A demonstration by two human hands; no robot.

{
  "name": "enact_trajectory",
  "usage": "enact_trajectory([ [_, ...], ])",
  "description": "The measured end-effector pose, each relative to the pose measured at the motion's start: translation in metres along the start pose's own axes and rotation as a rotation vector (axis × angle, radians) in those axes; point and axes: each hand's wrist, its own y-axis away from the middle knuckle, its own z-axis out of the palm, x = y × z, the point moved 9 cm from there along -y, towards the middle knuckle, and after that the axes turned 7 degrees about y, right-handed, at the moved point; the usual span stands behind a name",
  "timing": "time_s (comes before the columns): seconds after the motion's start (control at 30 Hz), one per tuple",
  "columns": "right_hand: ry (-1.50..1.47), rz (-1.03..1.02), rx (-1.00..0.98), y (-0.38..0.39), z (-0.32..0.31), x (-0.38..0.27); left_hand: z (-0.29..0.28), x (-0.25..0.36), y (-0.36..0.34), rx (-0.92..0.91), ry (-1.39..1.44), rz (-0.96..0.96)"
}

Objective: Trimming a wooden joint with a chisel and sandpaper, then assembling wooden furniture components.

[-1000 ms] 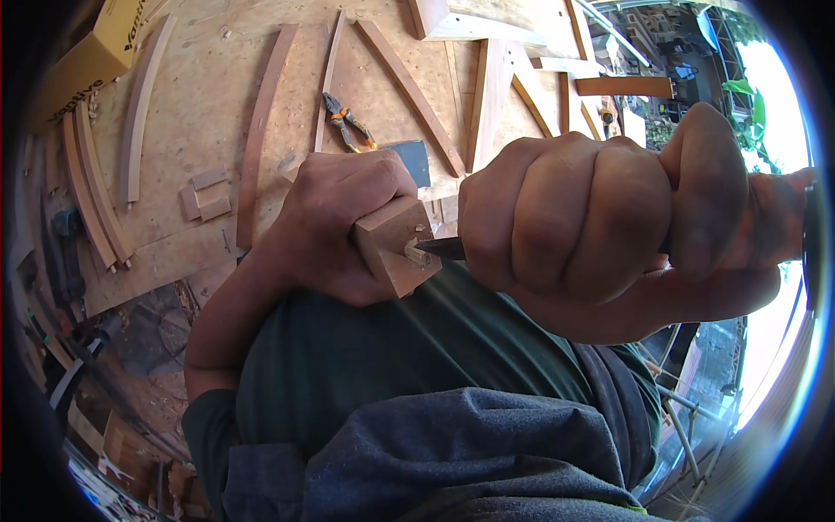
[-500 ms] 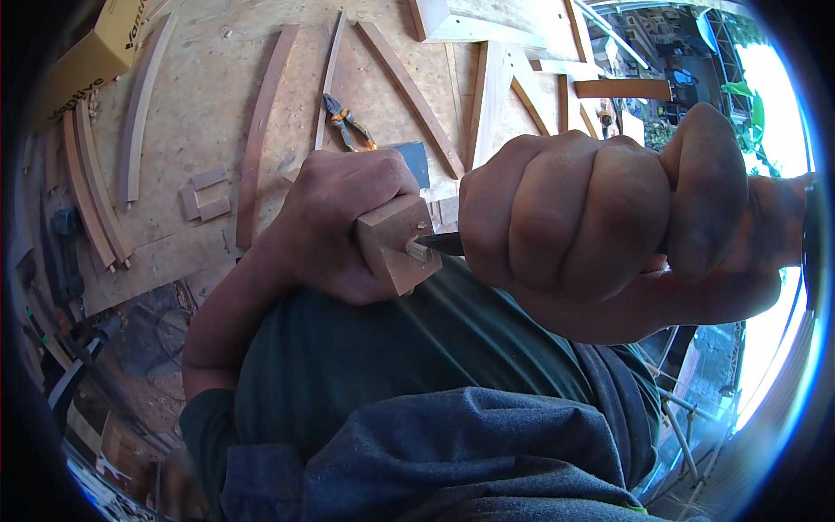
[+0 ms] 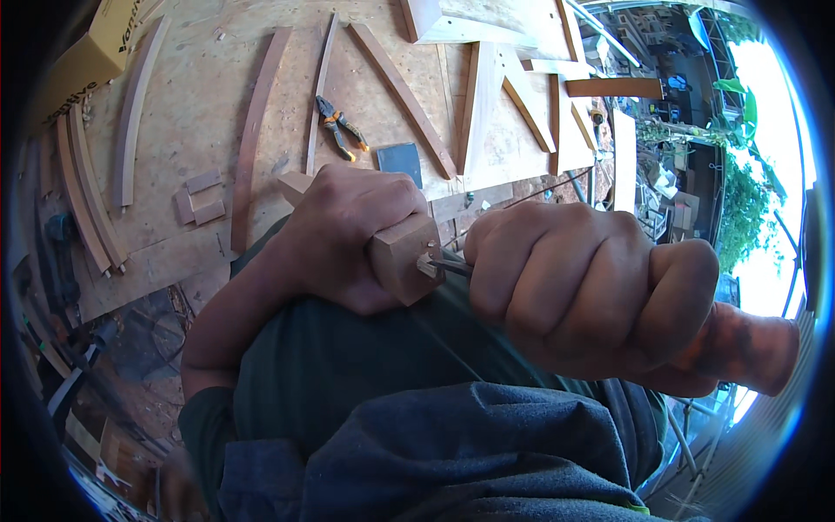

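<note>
My left hand [image 3: 352, 230] is wrapped round a squared length of pale wood [image 3: 402, 261], holding it against my torso with its end turned right. That end has a small, rough-edged hole with light splinters about it. My right hand [image 3: 574, 291] is closed in a fist round a chisel [image 3: 744, 350], whose brown-orange handle sticks out beyond the fist. The chisel's narrow dark blade juts from the other side, its tip in or at the hole; how deep it sits I cannot tell.
A workbench [image 3: 187, 96] lies beyond my hands. On it are pliers [image 3: 337, 129], a dark flat block [image 3: 400, 163], curved wood strips [image 3: 263, 130], a joined wooden frame [image 3: 483, 96] and small offcuts [image 3: 202, 198]. A cardboard box [image 3: 87, 65] stands far left.
My right hand has dropped and the chisel has tilted, its handle end now showing lower right. The wood's end has shifted slightly right and down. My left hand keeps its grip.
</note>
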Motion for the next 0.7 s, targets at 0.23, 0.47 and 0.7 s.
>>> enact_trajectory([
  [0.23,0.033,-0.029,0.035,0.012,-0.004,0.010,0.003,0.001,0.002,-0.032,-0.002,0.018],
  [0.47,-0.067,0.067,0.161,0.003,-0.024,0.013,0.003,0.002,0.004,-0.054,-0.020,0.036],
  [0.7,-0.096,0.182,-0.004,0.009,-0.017,0.015,0.004,0.003,0.004,-0.032,-0.001,0.069],
])
